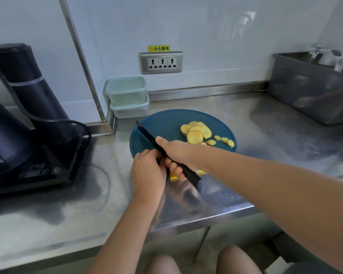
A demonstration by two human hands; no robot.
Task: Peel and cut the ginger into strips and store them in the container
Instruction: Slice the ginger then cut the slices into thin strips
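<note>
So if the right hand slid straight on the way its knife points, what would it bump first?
Probably the lower tub of the stack beyond the board, knife tip first; depth is unclear.

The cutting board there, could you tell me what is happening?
A person is chopping. The right hand grips a black knife over the blue board; the left hand curls at its near edge, its contents hidden. Yellow ginger slices lie on the far side. Two lidded containers stand stacked by the wall.
</note>
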